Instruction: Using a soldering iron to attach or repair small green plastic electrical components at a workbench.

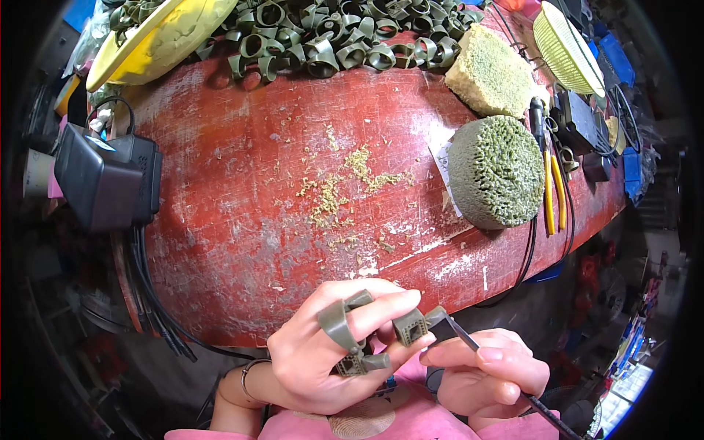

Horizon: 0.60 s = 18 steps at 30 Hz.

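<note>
At the bottom centre, my left hand is closed around olive-green ring pieces: one with a wide band circles a finger, and a square-headed piece with a dotted top sits between finger and thumb. To its right, my right hand grips a thin dark tool with a black cord, its flat metal tip touching the stub on the square-headed piece.
Red worktable with shavings, piled green rings, yellow tray, pale sponge block, round green textured block, yellow-handled tool, mesh basket, black devices with cables.
</note>
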### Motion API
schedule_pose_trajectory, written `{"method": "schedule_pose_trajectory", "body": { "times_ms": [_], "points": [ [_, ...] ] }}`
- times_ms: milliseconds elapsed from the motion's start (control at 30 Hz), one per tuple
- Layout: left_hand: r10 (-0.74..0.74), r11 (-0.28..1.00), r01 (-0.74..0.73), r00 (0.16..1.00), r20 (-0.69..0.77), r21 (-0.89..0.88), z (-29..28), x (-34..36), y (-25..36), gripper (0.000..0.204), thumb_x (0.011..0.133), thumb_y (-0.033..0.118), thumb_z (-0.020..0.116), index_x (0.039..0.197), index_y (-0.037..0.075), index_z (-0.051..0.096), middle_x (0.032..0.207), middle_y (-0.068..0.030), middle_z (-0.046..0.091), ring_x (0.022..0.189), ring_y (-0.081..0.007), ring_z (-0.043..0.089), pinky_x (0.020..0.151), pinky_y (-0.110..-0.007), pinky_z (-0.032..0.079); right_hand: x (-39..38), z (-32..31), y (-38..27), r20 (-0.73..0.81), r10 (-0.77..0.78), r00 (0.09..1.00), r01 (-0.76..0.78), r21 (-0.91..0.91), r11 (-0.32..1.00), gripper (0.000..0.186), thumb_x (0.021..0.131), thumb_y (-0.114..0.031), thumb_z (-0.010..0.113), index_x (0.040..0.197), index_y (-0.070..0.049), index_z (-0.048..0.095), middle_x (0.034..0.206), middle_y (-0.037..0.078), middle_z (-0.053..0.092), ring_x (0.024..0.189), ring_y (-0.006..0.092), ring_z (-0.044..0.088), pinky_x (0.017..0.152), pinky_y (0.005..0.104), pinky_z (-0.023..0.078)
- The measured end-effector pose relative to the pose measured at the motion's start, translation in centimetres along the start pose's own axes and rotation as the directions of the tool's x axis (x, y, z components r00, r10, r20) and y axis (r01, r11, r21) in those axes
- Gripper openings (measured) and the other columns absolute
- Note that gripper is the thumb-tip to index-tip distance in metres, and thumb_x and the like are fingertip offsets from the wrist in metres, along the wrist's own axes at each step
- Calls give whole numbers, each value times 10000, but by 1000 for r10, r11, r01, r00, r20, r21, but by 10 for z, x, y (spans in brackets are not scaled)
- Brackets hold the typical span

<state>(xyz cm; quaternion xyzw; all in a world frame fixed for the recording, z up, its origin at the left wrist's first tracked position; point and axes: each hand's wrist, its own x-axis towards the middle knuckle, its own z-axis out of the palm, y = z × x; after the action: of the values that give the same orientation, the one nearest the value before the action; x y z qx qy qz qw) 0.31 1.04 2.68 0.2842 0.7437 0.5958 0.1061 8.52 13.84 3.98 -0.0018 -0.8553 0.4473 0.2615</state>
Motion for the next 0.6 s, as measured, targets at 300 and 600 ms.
{"method": "schedule_pose_trajectory", "body": {
  "times_ms": [300, 600],
  "points": [
    [-46, 998, 46, 999, 7, -32, -3, 4, 0, 417, 550, 65, 795, 924, 14, 616, 833, -135, 601, 734, -200, 589, 643, -289, 477, -18, -12, 7, -23, 36, 999, -33, 95, 995, 219, 883, -107, 392, 960, 74, 488, 664, 139, 597, 461, 113, 513, 458, 170, 405],
    [-89, 989, 84, 995, -37, -123, -4, 1, -9, 393, 632, 14, 762, 976, 15, 572, 820, -91, 595, 607, -82, 549, 553, -204, 460, 21, -6, 26, -37, 5, 999, -2, 80, 997, 244, 929, -139, 295, 974, 5, 487, 567, 117, 539, 419, 123, 479, 411, 226, 379]
  ]
}}
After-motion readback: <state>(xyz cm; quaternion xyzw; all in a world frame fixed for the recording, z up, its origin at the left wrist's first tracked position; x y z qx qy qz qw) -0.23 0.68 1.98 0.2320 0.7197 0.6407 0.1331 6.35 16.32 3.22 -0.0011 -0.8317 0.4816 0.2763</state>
